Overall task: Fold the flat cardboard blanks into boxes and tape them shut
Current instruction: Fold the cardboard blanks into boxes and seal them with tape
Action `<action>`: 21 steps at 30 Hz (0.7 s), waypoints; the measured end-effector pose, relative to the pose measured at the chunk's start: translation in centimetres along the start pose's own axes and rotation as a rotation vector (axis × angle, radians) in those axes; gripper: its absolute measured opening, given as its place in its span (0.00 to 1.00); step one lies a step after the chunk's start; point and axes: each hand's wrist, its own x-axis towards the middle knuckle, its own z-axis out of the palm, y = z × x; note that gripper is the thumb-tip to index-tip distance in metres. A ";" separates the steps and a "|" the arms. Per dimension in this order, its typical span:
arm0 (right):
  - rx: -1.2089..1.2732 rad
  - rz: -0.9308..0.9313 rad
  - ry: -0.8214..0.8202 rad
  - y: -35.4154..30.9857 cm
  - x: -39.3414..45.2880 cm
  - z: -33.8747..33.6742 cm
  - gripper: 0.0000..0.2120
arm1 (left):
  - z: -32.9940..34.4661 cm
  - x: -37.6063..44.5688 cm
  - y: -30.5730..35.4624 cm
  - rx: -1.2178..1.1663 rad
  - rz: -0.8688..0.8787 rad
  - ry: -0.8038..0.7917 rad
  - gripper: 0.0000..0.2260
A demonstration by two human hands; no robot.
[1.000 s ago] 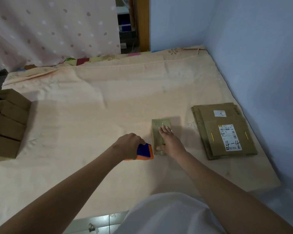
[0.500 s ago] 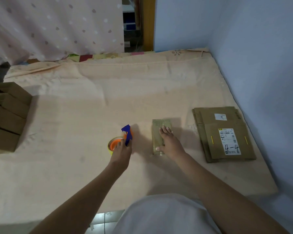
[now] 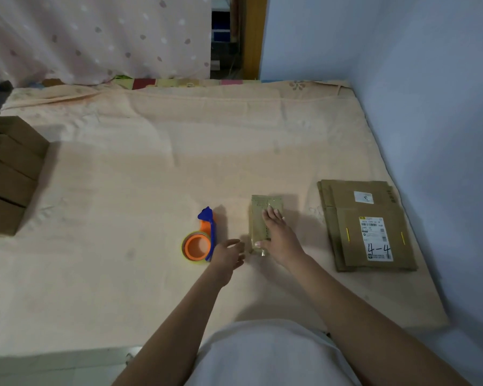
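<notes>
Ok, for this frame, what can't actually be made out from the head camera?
- Small taped brown cardboard box: its near top is covered by the right hand.
- White shipping label on the stack of flat cardboard blanks: the print is too small; only the handwritten "4-4" reads.
- Folded brown boxes: cut off by the left edge, so no count.
</notes>
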 end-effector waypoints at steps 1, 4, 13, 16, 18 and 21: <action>0.007 0.000 0.004 0.0 0.0 0.0 0.45 | -0.1 0.0 0.0 -0.050 -0.016 -0.030 0.12; 0.005 -0.001 -0.001 0.0 0.0 -0.1 0.45 | -0.7 0.1 0.0 -0.156 -0.060 -0.135 0.10; 0.020 -0.007 0.007 0.3 0.0 0.1 0.45 | -1.0 1.1 -0.9 -0.148 -0.019 -0.057 0.06; 0.020 -0.007 0.006 0.3 0.0 0.2 0.44 | -0.7 1.5 -1.4 -0.087 0.058 0.022 0.03; 0.018 -0.009 0.007 0.2 0.0 0.2 0.44 | -0.2 1.6 -1.8 -0.061 0.096 0.070 0.02; 0.034 -0.012 0.017 0.3 -0.1 0.3 0.44 | 0.7 1.4 -2.3 -0.093 0.102 0.125 0.03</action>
